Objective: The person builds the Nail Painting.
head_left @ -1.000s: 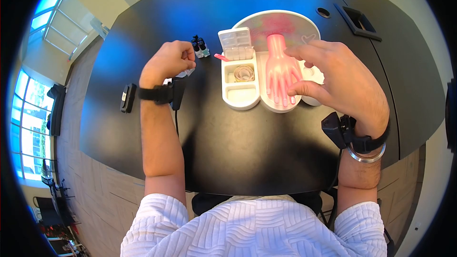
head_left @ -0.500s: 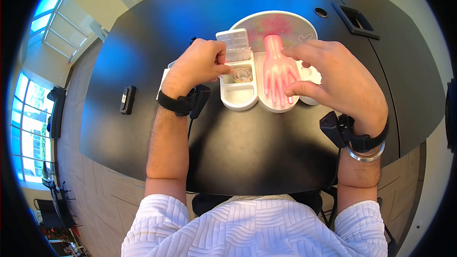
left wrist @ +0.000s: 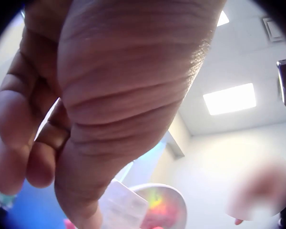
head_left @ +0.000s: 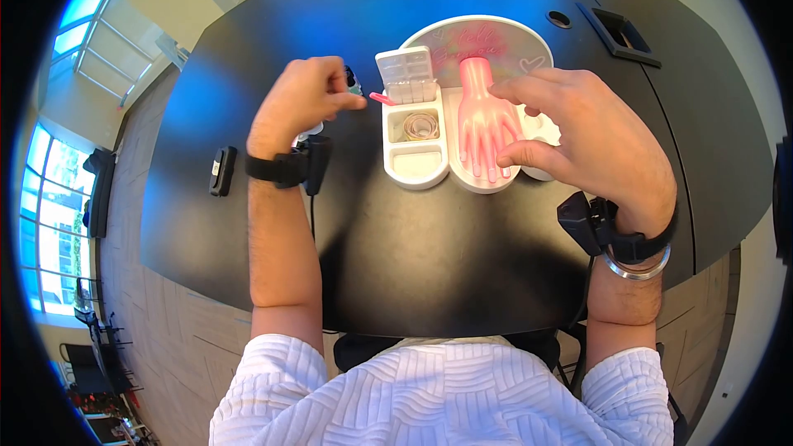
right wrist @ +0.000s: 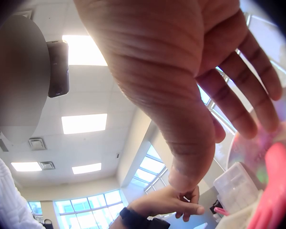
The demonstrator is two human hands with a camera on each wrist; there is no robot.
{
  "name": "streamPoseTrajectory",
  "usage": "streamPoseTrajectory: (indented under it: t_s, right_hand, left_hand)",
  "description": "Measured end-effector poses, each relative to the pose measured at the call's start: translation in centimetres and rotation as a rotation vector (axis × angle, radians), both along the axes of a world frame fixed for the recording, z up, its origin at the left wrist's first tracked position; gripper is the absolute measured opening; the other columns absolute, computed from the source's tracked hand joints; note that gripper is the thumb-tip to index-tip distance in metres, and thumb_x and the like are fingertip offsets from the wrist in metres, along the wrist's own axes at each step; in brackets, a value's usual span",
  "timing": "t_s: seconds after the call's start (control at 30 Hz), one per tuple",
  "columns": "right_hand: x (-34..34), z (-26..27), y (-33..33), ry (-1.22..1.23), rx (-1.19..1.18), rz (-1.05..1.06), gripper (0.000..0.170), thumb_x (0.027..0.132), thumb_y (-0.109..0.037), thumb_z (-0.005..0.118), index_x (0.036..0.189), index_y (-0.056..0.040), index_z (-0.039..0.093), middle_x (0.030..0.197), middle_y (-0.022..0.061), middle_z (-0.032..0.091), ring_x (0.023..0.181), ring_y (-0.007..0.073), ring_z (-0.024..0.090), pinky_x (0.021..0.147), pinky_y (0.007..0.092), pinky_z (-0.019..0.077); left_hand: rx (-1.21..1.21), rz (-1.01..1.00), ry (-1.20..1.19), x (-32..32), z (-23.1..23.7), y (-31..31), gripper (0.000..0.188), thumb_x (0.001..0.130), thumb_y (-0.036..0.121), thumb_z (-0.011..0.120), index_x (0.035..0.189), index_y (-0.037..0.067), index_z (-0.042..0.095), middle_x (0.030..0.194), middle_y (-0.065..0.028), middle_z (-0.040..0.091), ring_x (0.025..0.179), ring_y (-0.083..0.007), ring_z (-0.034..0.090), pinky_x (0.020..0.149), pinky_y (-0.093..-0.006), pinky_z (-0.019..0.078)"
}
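My left hand (head_left: 301,103) is over the table left of a white tray, fingers loosely bent and thumb pointing towards the tray. Nothing shows between its fingers (left wrist: 12,117) and thumb. Small dark-capped bottles (head_left: 353,81) are partly hidden behind it, and a white item (head_left: 312,130) peeks out below. My right hand (head_left: 591,128) hovers at the tray's right side, thumb and fingers spread apart, holding nothing. Its fingertips overlap the edge of a pink practice hand (head_left: 487,128), which lies palm down in the white tray (head_left: 444,182) with its fingers towards me.
In the tray's left compartments are a coiled roll (head_left: 420,125) and a raised clear-lidded case (head_left: 406,74), with a pink stick (head_left: 382,99) beside it. A round lettered panel (head_left: 512,41) stands behind. A black case (head_left: 222,171) lies far left; a recessed box (head_left: 619,35) sits back right.
My left hand moved right to the tray's left compartments, then back left near the bottles, uncovering the pink stick again. The right hand has stayed nearly still.
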State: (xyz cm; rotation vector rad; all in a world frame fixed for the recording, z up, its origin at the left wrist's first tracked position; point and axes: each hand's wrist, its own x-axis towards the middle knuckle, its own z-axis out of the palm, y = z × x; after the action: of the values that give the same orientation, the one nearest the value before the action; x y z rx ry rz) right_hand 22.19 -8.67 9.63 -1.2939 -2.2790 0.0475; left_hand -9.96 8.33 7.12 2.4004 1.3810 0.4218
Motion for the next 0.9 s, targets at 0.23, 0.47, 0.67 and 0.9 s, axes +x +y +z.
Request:
streamPoseTrajectory:
  t_s: [0.23,0.47,0.67,0.9]
  right_hand:
    - [-0.1,-0.1,-0.1,-0.004,-0.005,-0.008,0.065,0.083,-0.038,0.092,0.134,-0.0025,0.072,0.111,0.0200,0.075,0.093,0.0406,0.072,0.084,0.0469,0.0598]
    - [-0.1,0.0,0.0,0.001,-0.033,-0.024,0.066,0.084,-0.041,0.091,0.134,-0.0028,0.072,0.110,0.0201,0.075,0.092,0.0413,0.072,0.085,0.0477,0.0593]
    - [-0.2,0.1,-0.2,-0.024,-0.016,-0.039,0.065,0.084,-0.042,0.091,0.133,-0.0034,0.073,0.111,0.0201,0.075,0.095,0.0419,0.072,0.086,0.0481,0.0587]
    - [-0.3,0.2,-0.3,-0.004,-0.030,-0.040,0.064,0.084,-0.041,0.091,0.133,-0.0032,0.073,0.110,0.0200,0.075,0.095,0.0424,0.071,0.087,0.0484,0.0578]
  left_hand:
    - [0.026,0.222,0.222,-6.7,-3.6,4.4,0.052,0.075,0.021,0.102,0.116,0.002,0.075,0.110,-0.0165,0.079,0.106,-0.0315,0.077,0.092,-0.0437,0.0602]
    - [-0.142,0.433,0.330,-5.4,-5.7,5.3,0.070,0.078,0.035,0.101,0.134,0.004,0.073,0.131,-0.0199,0.075,0.124,-0.0358,0.073,0.106,-0.0457,0.0588]
    - [-0.195,0.429,0.355,-5.0,-6.1,5.9,0.078,0.074,0.028,0.101,0.141,0.006,0.067,0.137,-0.0210,0.072,0.124,-0.0373,0.073,0.105,-0.0463,0.0598]
    - [0.059,0.329,0.296,-5.6,-5.0,5.4,0.074,0.069,0.013,0.097,0.135,0.005,0.066,0.132,-0.0223,0.074,0.126,-0.0405,0.070,0.108,-0.0460,0.0580]
